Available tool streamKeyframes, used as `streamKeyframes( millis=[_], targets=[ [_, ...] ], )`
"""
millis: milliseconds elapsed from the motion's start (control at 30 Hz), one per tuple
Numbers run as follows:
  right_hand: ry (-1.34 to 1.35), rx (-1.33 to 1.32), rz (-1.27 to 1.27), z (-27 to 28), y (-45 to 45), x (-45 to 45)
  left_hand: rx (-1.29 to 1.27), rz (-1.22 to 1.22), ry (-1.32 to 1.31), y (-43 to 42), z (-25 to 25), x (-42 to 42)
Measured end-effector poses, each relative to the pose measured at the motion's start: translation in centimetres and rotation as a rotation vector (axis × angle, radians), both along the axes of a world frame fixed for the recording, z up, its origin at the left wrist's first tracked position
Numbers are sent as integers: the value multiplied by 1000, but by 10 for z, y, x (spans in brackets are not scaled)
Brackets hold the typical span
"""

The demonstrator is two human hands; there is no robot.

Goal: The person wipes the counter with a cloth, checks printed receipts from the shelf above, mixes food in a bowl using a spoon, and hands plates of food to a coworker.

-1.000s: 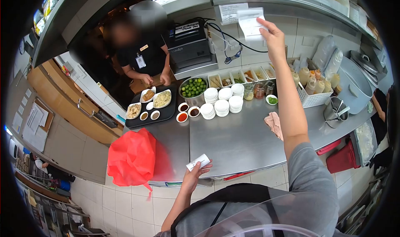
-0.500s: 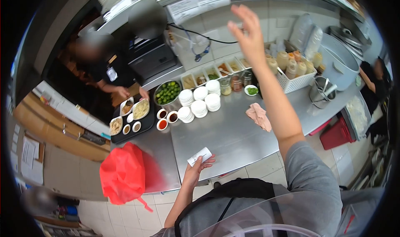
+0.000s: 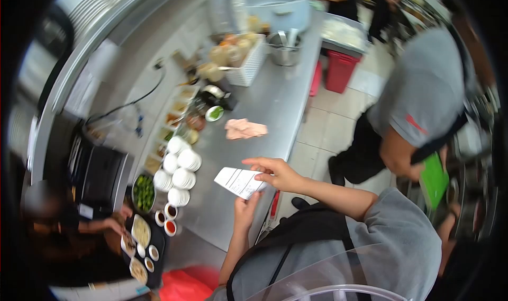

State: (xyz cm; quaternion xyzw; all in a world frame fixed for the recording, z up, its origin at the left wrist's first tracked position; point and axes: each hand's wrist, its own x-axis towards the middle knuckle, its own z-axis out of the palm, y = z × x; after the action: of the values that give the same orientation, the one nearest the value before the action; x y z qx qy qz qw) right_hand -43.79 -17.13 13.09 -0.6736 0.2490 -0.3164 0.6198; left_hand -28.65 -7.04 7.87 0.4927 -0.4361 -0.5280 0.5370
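Observation:
A white paper slip with printed lines, probably a receipt, is spread out above the steel counter. My left hand pinches its lower edge from below. My right hand holds its right side, thumb and fingers at the edge. Beyond the slip a crumpled pink cloth lies on the counter. Stacks of small white dishes stand to the left of the hands.
A white basket of sauce bottles, a metal pot with utensils and a large grey pot line the back. At left, a person's hands reach over a black tray of bowls. At right, a person holds a green board.
My right hand has come down from its raised position to the paper. The curled slip is now opened out between both hands. My view has turned to the right.

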Motion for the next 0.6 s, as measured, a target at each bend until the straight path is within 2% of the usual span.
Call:
streamKeyframes(
  millis=[100, 133, 233, 267, 400, 533, 600],
  targets=[
    [59, -207, -57, -1, 21, -24, 7, 36, 428, -4, 12, -14],
    [103, -209, -6, -4, 27, -31, 103, -60, 558, -7, 8, -10],
    [143, -293, -162, -14, 48, -50, 160, -201, 529, -16, 13, -30],
    [154, -152, -211, -4, 56, -57, 214, -190, 566, -18, 10, -36],
    [146, 54, -456, -12, 65, -91, 117, -238, 734, -31, 20, -75],
    [169, -192, -626, -14, 60, -137, 60, -305, 675, -60, 26, -109],
    [298, -279, -589, -5, 54, -172, 40, -391, 324, -82, 18, -120]
  ],
)
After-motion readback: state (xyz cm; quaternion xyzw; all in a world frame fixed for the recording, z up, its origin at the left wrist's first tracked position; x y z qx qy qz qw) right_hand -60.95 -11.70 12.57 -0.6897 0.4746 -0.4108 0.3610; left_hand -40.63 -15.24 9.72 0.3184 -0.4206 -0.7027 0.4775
